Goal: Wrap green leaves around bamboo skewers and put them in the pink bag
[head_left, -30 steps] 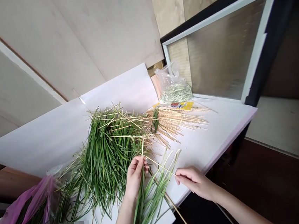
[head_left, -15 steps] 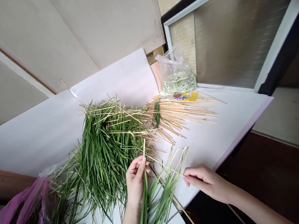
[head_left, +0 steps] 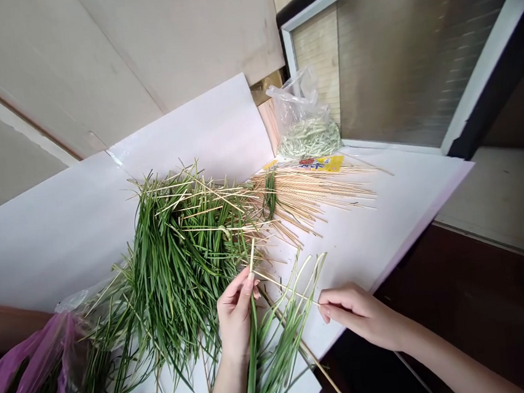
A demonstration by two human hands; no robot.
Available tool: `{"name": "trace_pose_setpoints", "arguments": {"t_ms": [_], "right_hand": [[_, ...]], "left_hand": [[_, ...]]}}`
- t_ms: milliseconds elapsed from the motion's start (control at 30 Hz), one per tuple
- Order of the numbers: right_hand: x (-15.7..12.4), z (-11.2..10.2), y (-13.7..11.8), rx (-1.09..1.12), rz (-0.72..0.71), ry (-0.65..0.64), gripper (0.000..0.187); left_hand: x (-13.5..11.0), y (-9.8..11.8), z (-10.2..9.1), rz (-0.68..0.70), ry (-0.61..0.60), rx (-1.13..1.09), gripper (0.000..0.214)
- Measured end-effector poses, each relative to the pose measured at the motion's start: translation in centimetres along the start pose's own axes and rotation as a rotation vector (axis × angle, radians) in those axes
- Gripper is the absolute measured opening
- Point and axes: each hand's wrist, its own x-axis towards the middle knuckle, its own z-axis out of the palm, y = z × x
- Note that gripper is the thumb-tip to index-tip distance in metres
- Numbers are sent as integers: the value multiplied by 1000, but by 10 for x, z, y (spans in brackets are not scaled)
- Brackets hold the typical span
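Left fingers [head_left: 239, 294] pinching an upright grass blade [head_left: 253, 345], right fingers [head_left: 331, 307] closed on a pale strand [head_left: 284, 288]

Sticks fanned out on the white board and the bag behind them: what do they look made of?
The thin sticks look like bare bamboo or wood, matte pale tan, straight and unpainted; the view can't settle which. The bag looks like thin clear plastic film: glossy, creased, and see-through to the green contents.

This looks like a plain room in a home or a small makeshift workroom, going by the bare plywood panels [head_left: 182, 43], the frosted glass pane [head_left: 398, 66] in a dark frame at far right, and the white board [head_left: 377, 235] laid as a worktop.
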Motion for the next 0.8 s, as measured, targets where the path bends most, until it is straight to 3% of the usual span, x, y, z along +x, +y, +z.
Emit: {"name": "trace_pose_setpoints", "arguments": {"t_ms": [500, 800], "right_hand": [[0, 0, 1, 12, 1, 5, 35], [0, -2, 1, -6, -2, -31, 33]], "left_hand": [[-1, -3, -2, 68, 3, 52, 33], [1, -6, -5, -31, -5, -19, 39]]}}
